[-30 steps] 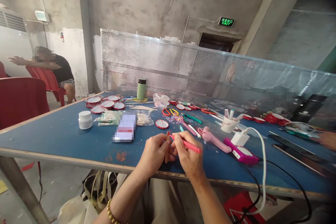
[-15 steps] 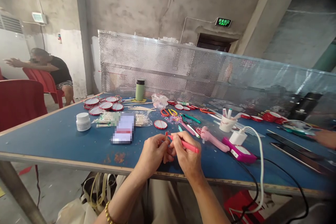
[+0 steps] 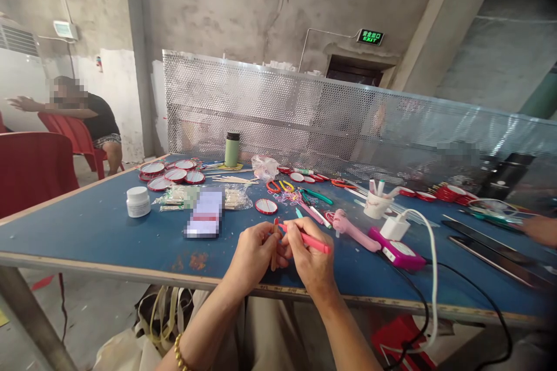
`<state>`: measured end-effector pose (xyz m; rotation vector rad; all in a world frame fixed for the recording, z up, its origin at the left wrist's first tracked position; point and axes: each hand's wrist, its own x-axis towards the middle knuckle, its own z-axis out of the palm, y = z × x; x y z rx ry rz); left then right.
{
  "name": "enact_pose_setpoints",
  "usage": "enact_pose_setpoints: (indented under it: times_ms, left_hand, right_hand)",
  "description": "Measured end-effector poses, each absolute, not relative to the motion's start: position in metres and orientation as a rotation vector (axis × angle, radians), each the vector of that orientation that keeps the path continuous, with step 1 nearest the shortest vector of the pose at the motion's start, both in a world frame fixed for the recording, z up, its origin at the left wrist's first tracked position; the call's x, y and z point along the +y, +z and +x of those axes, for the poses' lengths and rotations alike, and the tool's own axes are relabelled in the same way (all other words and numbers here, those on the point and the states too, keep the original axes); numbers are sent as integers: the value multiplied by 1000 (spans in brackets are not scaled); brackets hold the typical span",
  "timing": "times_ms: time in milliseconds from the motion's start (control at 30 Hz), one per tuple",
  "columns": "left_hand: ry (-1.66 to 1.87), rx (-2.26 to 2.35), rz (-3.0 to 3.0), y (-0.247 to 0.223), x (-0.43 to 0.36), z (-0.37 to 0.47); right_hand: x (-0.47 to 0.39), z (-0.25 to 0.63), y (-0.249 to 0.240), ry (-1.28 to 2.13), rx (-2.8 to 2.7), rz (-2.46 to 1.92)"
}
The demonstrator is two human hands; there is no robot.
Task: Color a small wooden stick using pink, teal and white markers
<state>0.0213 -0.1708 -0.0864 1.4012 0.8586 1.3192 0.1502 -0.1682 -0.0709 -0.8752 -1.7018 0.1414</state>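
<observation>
My left hand [image 3: 253, 254] is closed on a thin wooden stick [image 3: 274, 258], held upright above the table's front edge. The top end of the stick is red. My right hand [image 3: 310, 252] grips a red marker pen [image 3: 314, 242] like a writing tool. The pen's tip points left and sits at the stick's red end; whether they touch is too small to tell. Beyond my hands lies a round white disc with a red rim [image 3: 266, 206]. A phone [image 3: 204, 214] rests to the left of them.
On the blue table [image 3: 100, 249] are a white jar [image 3: 138, 202], bagged sticks [image 3: 235, 197], red-rimmed discs [image 3: 175, 175], pliers [image 3: 317, 195], a pink handheld fan [image 3: 354, 232], a pen cup [image 3: 376, 205] and a charger [image 3: 394, 228] with cables. Another person's hand [image 3: 541, 229] is at right.
My hands, the stick and the marker look unmoved. The seated person at the far left has shifted their head slightly.
</observation>
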Motion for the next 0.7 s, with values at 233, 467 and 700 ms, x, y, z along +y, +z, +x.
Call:
enact_pose_setpoints:
  times_ms: [233,467,700]
  left_hand:
    - [1318,857,1395,-87,-171,21]
    - [1324,856,1408,-87,-170,21]
    - [1318,846,1405,-89,-168,21]
  right_hand:
    - [-167,149,-71,165,-1689,-859]
    - [-166,150,-71,142,-1702,-859]
    - [-167,150,-71,146,-1693,-865]
